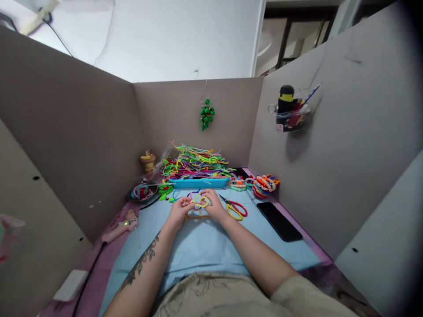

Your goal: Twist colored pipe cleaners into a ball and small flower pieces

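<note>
My left hand (180, 210) and my right hand (214, 205) meet over the light blue mat (198, 246), fingers curled. Between them they pinch a bent yellow-green pipe cleaner shape (200, 201) with some purple and orange strands by it. An orange pipe cleaner (197, 216) lies on the mat just under the hands. Right of my right hand lie scissors (235, 208) with red and yellow handles.
A heap of coloured pipe cleaners (194, 165) sits behind a blue case (202, 182). A bowl (143, 193) stands at left, a pink glue gun (119, 227) nearer. A black phone (279, 221) lies at right beside finished coloured pieces (262, 185). Cardboard walls enclose the desk.
</note>
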Motion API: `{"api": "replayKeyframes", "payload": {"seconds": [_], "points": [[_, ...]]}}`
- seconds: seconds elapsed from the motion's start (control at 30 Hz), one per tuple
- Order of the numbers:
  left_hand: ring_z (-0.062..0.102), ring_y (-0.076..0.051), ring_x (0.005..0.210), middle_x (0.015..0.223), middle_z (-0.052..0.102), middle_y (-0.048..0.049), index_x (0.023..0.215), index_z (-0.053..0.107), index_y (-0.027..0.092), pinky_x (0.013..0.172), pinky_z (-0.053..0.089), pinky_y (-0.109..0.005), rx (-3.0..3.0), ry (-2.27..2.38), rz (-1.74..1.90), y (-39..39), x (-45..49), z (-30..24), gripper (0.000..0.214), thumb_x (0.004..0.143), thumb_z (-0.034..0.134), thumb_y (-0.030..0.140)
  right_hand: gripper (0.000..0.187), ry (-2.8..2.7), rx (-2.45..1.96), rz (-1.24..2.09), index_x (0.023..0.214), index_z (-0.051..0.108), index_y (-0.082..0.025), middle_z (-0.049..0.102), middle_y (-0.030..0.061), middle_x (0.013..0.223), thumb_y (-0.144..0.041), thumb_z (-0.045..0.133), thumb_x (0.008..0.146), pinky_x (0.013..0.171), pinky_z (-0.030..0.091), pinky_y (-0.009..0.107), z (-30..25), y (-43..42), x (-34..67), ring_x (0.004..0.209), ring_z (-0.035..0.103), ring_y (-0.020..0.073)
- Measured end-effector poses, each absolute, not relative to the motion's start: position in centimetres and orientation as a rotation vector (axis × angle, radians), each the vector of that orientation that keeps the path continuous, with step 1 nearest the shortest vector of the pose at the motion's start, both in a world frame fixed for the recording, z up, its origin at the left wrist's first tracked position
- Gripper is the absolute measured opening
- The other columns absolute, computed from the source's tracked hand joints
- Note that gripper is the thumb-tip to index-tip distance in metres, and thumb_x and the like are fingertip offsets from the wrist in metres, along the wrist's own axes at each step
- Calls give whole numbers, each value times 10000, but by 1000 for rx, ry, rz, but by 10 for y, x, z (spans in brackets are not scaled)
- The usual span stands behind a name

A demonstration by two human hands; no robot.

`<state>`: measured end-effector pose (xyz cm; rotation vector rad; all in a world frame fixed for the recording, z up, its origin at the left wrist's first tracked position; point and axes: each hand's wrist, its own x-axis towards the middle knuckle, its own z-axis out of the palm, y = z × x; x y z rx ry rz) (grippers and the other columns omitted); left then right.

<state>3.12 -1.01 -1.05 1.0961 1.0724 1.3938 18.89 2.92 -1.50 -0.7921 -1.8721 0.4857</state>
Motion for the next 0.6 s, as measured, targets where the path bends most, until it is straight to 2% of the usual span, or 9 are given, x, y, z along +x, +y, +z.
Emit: {"api": "replayKeyframes", "payload": {"seconds": [0.13, 0.23, 0.33, 0.4, 0.47, 0.6], "points": [[592, -131, 573, 628, 646, -15, 800, 537, 142, 572, 415, -220, 1094, 1044, 1400, -11, 32, -9, 374, 529, 757, 275, 61, -1907, -847, 541, 719, 592, -187, 503, 63, 1088, -157, 541, 704, 943, 309, 364, -20, 32, 187, 1081, 412, 207], [566, -108, 518, 618, 643, -11, 792, 530, 142, 532, 398, -205, 1073, 1066, 1437, -11, 32, -7, 373, 528, 757, 276, 150, -1955, -831, 561, 870, 596, -199, 466, 66, 1143, -210, 545, 730, 980, 285, 360, -21, 32, 187, 1128, 375, 200], [516, -77, 447, 599, 633, 1, 791, 525, 147, 476, 359, -186, 1044, 1116, 1473, -10, 30, -8, 384, 522, 758, 289, 474, -2073, -781, 559, 1095, 516, -210, 407, 80, 1214, -308, 654, 652, 1007, 255, 371, -23, 30, 186, 1172, 328, 221], [501, -68, 433, 607, 636, 0, 796, 524, 150, 458, 339, -179, 1030, 1131, 1491, -9, 29, -8, 389, 521, 758, 296, 644, -2112, -763, 555, 1176, 450, -206, 385, 89, 1236, -316, 702, 593, 1010, 252, 383, -25, 28, 184, 1187, 310, 233], [491, -64, 427, 609, 635, 1, 799, 526, 152, 449, 323, -174, 1027, 1134, 1508, -8, 28, -9, 392, 518, 759, 296, 616, -2095, -759, 546, 1179, 440, -207, 400, 88, 1221, -285, 683, 618, 999, 268, 386, -27, 26, 181, 1178, 325, 226], [444, -44, 397, 597, 618, 12, 806, 525, 150, 417, 280, -164, 1035, 1117, 1512, -8, 27, -10, 395, 522, 757, 297, 368, -2016, -737, 506, 1066, 517, -217, 467, 75, 1130, -259, 610, 713, 953, 325, 378, -28, 24, 178, 1097, 405, 203]]}}
